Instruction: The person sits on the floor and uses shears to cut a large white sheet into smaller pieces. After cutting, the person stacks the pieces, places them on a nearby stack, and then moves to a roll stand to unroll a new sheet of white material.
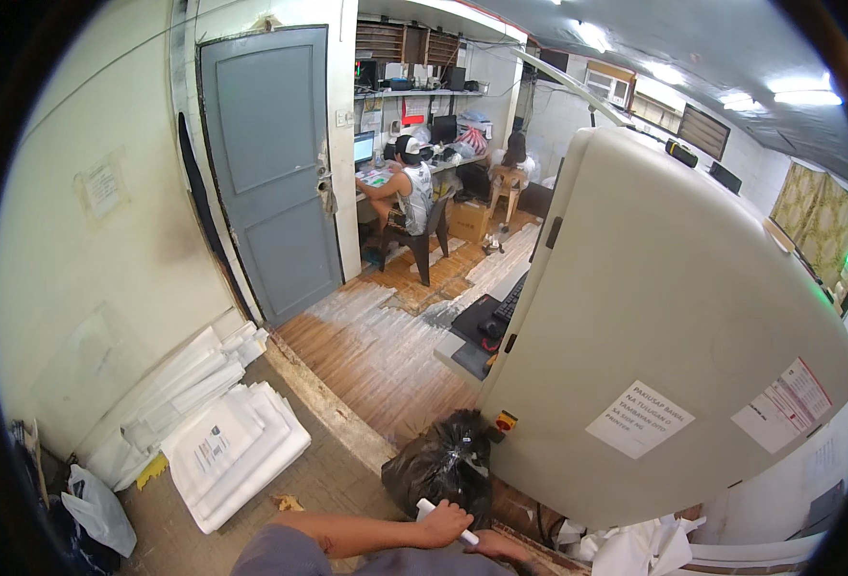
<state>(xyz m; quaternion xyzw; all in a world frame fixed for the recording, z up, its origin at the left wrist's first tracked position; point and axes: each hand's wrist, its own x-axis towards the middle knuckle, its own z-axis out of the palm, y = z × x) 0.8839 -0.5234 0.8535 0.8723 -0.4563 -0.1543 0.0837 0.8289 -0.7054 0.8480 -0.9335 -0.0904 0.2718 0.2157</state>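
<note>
A slim white roll, seemingly paper or sheeting, is held low in front of me. My left hand is closed around its middle, with one end sticking out at the upper left. At the roll's lower right end is my right hand, its fingers appearing closed on that end, though partly hidden. Just beyond my hands a tied black plastic bag sits on the floor, against the large beige machine.
Folded white sheets lie on the floor at left, by a grey plastic bag. Crumpled white material is heaped under the machine. A raised floor edge runs past a grey door. Two people sit at far desks.
</note>
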